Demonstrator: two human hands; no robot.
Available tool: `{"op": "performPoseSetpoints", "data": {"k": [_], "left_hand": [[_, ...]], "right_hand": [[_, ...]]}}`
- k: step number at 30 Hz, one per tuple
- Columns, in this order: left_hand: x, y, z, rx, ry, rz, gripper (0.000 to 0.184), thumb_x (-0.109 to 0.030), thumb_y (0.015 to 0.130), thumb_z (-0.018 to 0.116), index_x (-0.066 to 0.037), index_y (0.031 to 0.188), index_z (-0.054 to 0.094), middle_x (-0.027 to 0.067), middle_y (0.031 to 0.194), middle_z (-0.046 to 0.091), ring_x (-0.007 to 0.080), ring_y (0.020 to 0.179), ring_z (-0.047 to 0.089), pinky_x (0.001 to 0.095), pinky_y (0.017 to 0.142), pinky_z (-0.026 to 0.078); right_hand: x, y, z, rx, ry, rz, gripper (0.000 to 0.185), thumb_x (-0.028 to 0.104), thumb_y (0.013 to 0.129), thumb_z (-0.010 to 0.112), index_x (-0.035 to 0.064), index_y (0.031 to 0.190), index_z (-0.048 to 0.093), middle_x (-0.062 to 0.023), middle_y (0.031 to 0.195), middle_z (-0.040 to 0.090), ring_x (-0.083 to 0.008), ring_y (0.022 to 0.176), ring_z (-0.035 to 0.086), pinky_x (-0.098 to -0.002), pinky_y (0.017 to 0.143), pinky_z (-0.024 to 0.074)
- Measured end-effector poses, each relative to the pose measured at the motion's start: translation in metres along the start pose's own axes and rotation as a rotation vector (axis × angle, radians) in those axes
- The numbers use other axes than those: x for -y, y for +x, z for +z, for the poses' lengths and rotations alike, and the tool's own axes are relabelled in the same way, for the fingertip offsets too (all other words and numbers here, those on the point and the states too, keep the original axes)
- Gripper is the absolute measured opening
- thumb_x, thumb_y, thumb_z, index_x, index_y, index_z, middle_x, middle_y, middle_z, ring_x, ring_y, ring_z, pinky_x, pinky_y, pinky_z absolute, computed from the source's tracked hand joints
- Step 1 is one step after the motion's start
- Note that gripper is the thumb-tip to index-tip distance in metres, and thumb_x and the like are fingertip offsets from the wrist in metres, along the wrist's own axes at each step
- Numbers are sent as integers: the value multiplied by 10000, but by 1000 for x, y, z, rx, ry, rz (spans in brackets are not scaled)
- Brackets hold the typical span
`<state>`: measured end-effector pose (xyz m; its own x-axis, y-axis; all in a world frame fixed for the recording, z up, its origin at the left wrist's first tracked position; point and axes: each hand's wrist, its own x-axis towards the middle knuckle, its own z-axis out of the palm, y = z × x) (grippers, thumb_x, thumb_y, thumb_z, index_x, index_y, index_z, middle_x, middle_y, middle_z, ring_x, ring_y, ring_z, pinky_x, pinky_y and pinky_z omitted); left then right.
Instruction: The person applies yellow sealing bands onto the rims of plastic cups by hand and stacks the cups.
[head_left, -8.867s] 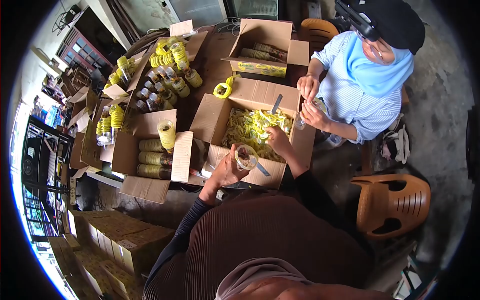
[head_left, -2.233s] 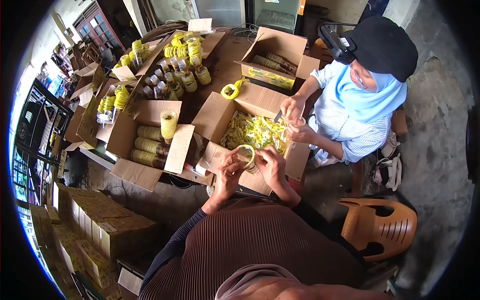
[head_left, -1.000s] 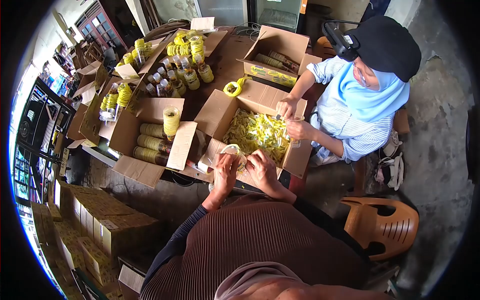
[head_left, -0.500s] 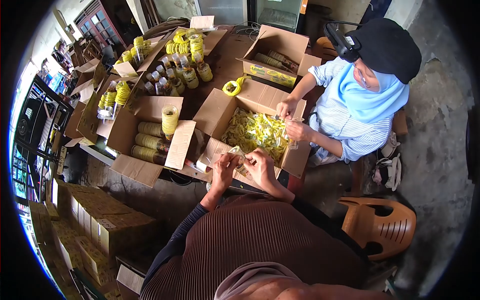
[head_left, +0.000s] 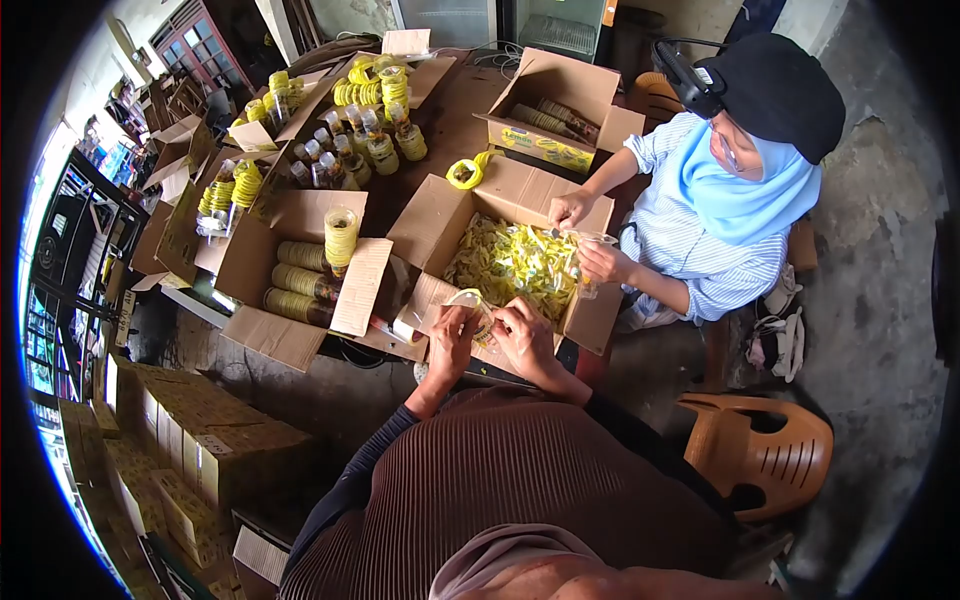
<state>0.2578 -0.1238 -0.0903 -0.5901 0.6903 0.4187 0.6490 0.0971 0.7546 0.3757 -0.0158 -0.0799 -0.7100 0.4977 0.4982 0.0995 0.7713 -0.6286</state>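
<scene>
A clear plastic cup (head_left: 466, 297) with a yellowish rim is held between my two hands, above the front flap of a cardboard box (head_left: 430, 238). My left hand (head_left: 450, 345) is closed round the cup's left side. At its right edge, the fingers of my right hand (head_left: 527, 340) are pinched on it. My fingers hide much of the cup. The box behind it is filled with small yellow-and-white packets (head_left: 515, 262). Across the box, a co-worker's hands (head_left: 600, 262) hold another clear cup, which is partly hidden.
Left of me stands an open box (head_left: 270, 345) of stacked cups, with an upright stack (head_left: 341, 240) by its flap. Several filled cups (head_left: 380, 150) stand farther back. A yellow roll (head_left: 464, 174) lies behind the packet box. An orange chair (head_left: 760, 450) is at my right.
The cup between my hands has turned, so its round rim faces up more. My fingers have shifted slightly on it. The co-worker's hands have moved a little.
</scene>
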Motion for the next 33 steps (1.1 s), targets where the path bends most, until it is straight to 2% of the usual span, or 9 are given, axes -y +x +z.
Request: {"op": "performPoseSetpoints", "data": {"k": [4, 11, 13, 17, 20, 23, 28, 31, 33], "left_hand": [[-2, 0, 4, -4, 59, 38, 73, -72, 823, 657, -11, 854, 630, 115, 831, 642, 316, 792, 575, 395, 713, 459], [-14, -8, 16, 45, 112, 212, 52, -31, 809, 625, -11, 855, 612, 142, 818, 610, 346, 839, 557, 425, 766, 461], [-13, -5, 14, 40, 94, 72, 43, -15, 813, 625, -8, 852, 608, 143, 835, 621, 350, 862, 559, 430, 757, 464], [-13, 0, 8, -27, 22, 5, 56, -37, 831, 634, 3, 823, 596, 138, 800, 623, 341, 819, 561, 419, 747, 456], [-7, -2, 8, -11, 69, -27, 87, -70, 837, 649, 8, 830, 611, 121, 804, 640, 316, 824, 577, 400, 738, 465], [-8, -9, 13, 14, 78, -74, 108, -86, 836, 671, 10, 827, 624, 108, 801, 652, 282, 827, 597, 367, 729, 481], [-14, -14, 11, 40, -87, -90, 97, -50, 814, 698, 0, 864, 631, 113, 812, 654, 266, 838, 612, 356, 752, 487], [-4, -13, 3, 60, -232, -296, 126, -49, 816, 705, 12, 896, 630, 125, 927, 652, 268, 863, 616, 345, 792, 483], [8, -12, -4, 42, -240, -256, 129, -56, 824, 699, 8, 918, 639, 130, 962, 637, 273, 894, 616, 336, 816, 478]], "right_hand": [[1, 0, -1, 8, -10, 27, 190, 57, 749, 691, 42, 922, 613, -113, 842, 534, -298, 756, 600, -397, 643, 483], [-26, 0, 6, -71, -14, 117, 157, 59, 738, 688, 48, 883, 631, -126, 827, 567, -315, 740, 601, -403, 630, 473], [-33, 1, 4, -74, 27, 199, 135, 68, 729, 696, 42, 853, 648, -118, 807, 598, -302, 725, 618, -386, 640, 485], [-30, -7, -2, -115, 16, 223, 131, 58, 721, 702, 42, 841, 652, -100, 795, 609, -280, 690, 634, -365, 638, 503], [-18, -10, -2, -155, 224, 187, 140, 58, 735, 705, 44, 860, 644, -85, 791, 596, -256, 676, 627, -347, 597, 500], [-12, -11, -3, -88, 74, 71, 159, 55, 730, 714, 37, 871, 642, -94, 796, 594, -261, 682, 624, -350, 595, 497], [-43, -12, 10, -117, 91, 201, 140, 68, 745, 702, 62, 882, 677, -109, 818, 634, -294, 717, 648, -376, 652, 511], [-76, -20, 21, 89, 83, 413, 129, 161, 791, 687, 100, 901, 714, -115, 877, 668, -297, 765, 666, -406, 694, 515], [-89, -26, 32, 175, 2, 447, 147, 153, 801, 674, 105, 937, 701, -109, 882, 680, -297, 787, 667, -412, 705, 513]]}}
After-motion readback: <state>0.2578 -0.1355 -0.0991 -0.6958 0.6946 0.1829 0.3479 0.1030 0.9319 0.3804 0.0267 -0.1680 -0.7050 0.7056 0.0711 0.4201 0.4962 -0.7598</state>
